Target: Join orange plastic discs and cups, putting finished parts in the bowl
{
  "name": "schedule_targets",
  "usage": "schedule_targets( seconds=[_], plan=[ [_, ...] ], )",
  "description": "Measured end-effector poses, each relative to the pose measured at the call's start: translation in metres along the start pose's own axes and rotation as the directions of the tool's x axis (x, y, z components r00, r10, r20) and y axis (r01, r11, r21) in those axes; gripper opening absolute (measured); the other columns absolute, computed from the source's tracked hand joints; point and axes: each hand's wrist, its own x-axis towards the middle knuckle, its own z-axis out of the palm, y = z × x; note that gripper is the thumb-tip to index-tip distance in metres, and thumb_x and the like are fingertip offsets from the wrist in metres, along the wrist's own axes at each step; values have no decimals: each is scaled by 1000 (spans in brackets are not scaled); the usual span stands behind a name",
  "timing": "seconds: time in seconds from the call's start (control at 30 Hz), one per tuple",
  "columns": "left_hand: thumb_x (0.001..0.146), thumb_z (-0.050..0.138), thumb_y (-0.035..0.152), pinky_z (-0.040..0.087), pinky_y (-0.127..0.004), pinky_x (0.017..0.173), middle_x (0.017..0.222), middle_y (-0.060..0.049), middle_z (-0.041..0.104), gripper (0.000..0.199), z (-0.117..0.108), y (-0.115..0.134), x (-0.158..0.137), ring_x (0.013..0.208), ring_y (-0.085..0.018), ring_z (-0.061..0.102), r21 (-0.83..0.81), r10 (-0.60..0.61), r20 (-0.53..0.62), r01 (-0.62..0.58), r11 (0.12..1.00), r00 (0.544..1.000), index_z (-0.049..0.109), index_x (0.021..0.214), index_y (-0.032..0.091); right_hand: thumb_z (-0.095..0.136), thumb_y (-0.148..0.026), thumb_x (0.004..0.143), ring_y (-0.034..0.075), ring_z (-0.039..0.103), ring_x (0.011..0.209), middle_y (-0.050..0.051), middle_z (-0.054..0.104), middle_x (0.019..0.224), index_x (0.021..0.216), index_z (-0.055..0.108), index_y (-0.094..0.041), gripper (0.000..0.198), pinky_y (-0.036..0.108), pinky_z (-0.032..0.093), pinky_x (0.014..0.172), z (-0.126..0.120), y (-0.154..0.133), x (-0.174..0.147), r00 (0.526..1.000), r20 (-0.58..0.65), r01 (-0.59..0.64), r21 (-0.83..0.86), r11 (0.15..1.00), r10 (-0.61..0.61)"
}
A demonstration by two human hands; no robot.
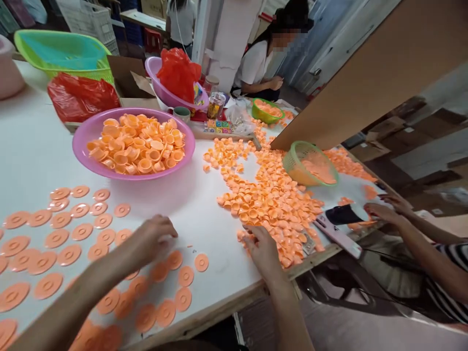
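Both hands low centre of frame. Left hand [155, 236] curled, palm down, fingertips at the row of flat orange discs [73, 243] laid singly over the white surface [204, 214]; whether it pinches one I cannot tell. Right hand [261, 248] loosely open, fingers at the near edge of the loose pile of orange cups [270, 200], holding nothing visible. Best practice, in my judgement: take one cup at a time, keep discs flat and unstacked. Discs lie left of both hands, cups right. Further back, pink bowl [87, 141] heaped with cups. Right edge: another person's hands [383, 207], green basket [296, 158].
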Motion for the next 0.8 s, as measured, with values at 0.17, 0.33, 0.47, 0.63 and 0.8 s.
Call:
schedule_targets(
  seconds=[0.17, 0.33, 0.47, 0.63, 0.8],
  plan=[
    [80, 53, 11, 39, -35, 74, 95, -5, 64, 25, 51, -7, -31, 90, -22, 56, 142, -52, 25, 48, 989, 998, 71, 87, 26, 54, -20, 82, 23, 64, 84, 9, 67, 92, 94, 75, -18, 24, 36, 50, 78, 30, -21, 11, 992, 74, 105, -57, 993, -100],
    [86, 54, 21, 39, -38, 78, 98, -7, 64, 19, 60, -13, -9, 91, -23, 55, 130, -128, -175, 151, 980, 976, 70, 96, 24, 53, -26, 85, 22, 64, 79, 9, 69, 83, 79, 72, -18, 21, 34, 51, 76, 53, -41, 26, 992, 76, 97, 80, 992, -103],
    [82, 63, 25, 40, -40, 83, 103, -6, 64, 20, 65, -20, -4, 94, -23, 56, 89, -136, -214, 157, 983, 967, 69, 101, 25, 53, -28, 83, 19, 63, 64, 6, 68, 70, 76, 67, -18, 19, 30, 53, 60, 69, -58, 25, 993, 118, -18, 172, 985, -3],
    [79, 66, 22, 37, -39, 83, 98, -3, 64, 17, 66, -16, -5, 93, -22, 56, 50, -196, -222, 212, 976, 955, 71, 96, 26, 59, -32, 77, 13, 52, 40, -4, 56, 50, 73, 61, -19, 13, 22, 42, 37, 94, -95, 12, 908, 394, -315, 417, 852, 143],
    [78, 68, 23, 35, -39, 82, 93, -3, 67, 14, 65, -10, 0, 93, -23, 56, -41, -315, -187, 313, 949, 931, 70, 91, 23, 53, -23, 75, 11, 51, 39, -5, 55, 49, 66, 55, -20, 10, 20, 39, 38, 115, -116, 4, 904, 421, -248, 371, 895, 76]
  ],
)
